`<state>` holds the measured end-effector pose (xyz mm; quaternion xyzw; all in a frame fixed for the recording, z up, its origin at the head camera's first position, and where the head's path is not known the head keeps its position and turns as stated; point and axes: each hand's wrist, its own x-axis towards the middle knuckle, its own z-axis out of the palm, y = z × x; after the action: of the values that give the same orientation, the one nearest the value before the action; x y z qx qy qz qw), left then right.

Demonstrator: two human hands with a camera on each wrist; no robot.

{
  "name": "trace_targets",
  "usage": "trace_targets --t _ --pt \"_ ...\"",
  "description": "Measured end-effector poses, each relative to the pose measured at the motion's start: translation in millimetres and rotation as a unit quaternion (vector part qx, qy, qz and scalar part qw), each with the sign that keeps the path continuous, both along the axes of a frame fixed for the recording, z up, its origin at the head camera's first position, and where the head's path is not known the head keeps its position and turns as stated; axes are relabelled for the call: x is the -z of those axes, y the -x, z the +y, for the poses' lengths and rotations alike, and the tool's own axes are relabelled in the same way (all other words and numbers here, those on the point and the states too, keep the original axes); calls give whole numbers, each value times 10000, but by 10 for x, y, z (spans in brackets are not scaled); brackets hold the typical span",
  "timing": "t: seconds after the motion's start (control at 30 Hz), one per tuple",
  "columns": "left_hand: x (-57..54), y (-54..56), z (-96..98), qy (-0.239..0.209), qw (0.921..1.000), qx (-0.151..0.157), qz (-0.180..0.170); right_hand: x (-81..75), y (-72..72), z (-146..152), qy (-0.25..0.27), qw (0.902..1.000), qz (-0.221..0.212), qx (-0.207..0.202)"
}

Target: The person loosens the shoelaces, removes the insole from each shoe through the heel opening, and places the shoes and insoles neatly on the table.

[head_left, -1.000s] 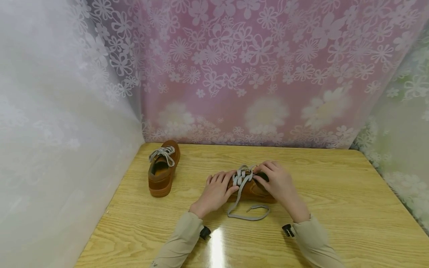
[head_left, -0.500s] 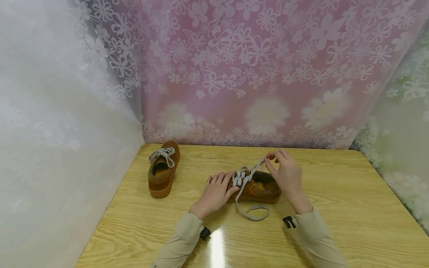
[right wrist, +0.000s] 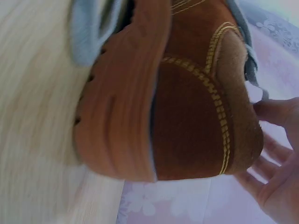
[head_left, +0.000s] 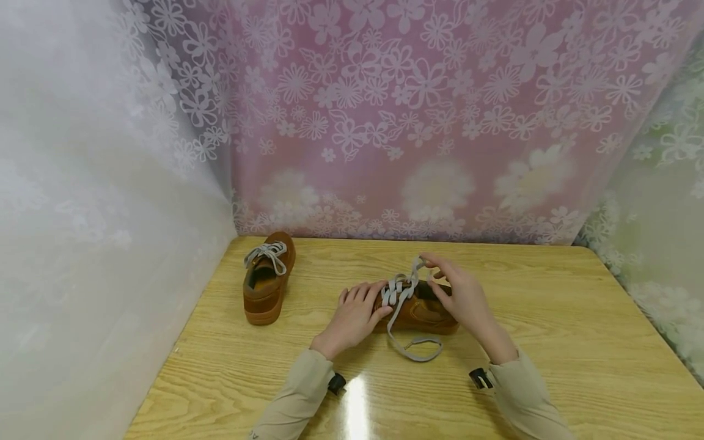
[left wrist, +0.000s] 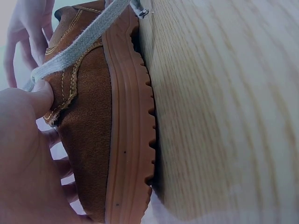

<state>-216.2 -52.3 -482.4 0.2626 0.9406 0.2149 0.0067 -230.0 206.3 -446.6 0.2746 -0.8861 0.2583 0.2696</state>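
Observation:
A brown suede shoe [head_left: 418,315] lies lengthwise at the middle of the table, toe to the left. My left hand [head_left: 354,318] grips its toe end, thumb on the near side and fingers over the top. In the left wrist view the thumb [left wrist: 43,95] lies by a grey shoelace [left wrist: 88,44]. My right hand [head_left: 462,296] is over the shoe's opening, thumb and index finger apart. One grey lace end [head_left: 416,266] stands up at the index fingertip. The other lace end [head_left: 423,356] makes a loop on the table in front of the shoe.
A second brown shoe [head_left: 266,299] with its grey lace tied in a bow stands at the back left of the wooden table [head_left: 550,342]. A pink floral curtain [head_left: 357,171] hangs behind the table; a pale sheet [head_left: 110,244] hangs at the left.
My right hand first pulled a lace end up and to the right, then came back left with thumb and index finger spread. My left hand stayed on the toe.

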Motion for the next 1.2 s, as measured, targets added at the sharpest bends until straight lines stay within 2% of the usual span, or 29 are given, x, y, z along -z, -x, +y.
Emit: trace_targets --t 0.23,0.43,0.53,0.63,0.7,0.77,0.93,1.0,1.2 --pt "-10 1 -7 10 10000 4 -5 81 -17 2 -395 9963 678 -339" --pt "3 -5 -4 -8 10000 15 -2 102 24 -66 -562 9930 1029 -124" --pt "20 -1 -2 -8 10000 25 0 62 66 -74 -456 9918 1182 162" --pt "32 4 -1 -5 10000 11 6 -10 138 -49 -90 9895 1261 699" --pt "38 7 -1 -11 10000 -4 12 -57 183 -21 198 9872 1157 1084" --pt "41 8 -1 -24 10000 -16 15 -88 210 2 341 9864 949 1298" --pt "50 9 -2 -42 10000 -29 36 -78 168 10 46 9955 170 930" --pt "49 11 -3 -34 10000 -31 58 -53 133 1 -56 9975 20 703" --pt "42 21 -4 -17 9999 -27 115 4 58 -28 -449 9982 399 13"
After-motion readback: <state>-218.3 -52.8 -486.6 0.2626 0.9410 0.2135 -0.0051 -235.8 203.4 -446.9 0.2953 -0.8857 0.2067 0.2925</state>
